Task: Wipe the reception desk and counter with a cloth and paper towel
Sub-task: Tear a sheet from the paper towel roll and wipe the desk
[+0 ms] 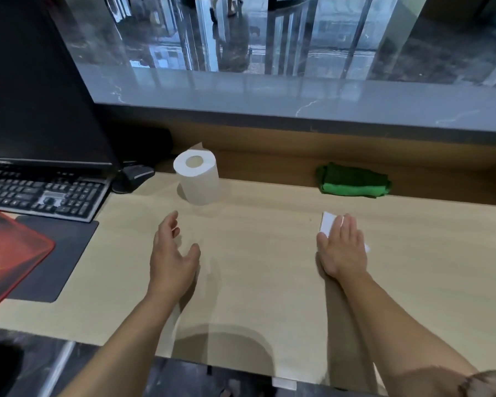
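My right hand [341,247] lies flat, fingers straight, pressing a folded white paper towel [328,223] onto the light wooden desk [255,282]. Most of the towel is hidden under the palm. My left hand [172,253] hovers over the desk's middle with relaxed fingers and holds nothing. A white paper towel roll [198,179] stands upright beyond the left hand. A folded green cloth [354,181] lies against the back wall, beyond the right hand. The grey marble counter [298,93] runs above the desk.
A black monitor [35,96], a keyboard [40,193] and a mouse [135,176] fill the left side. A red and black mat [20,253] lies at the near left. The desk's front edge is close to my body.
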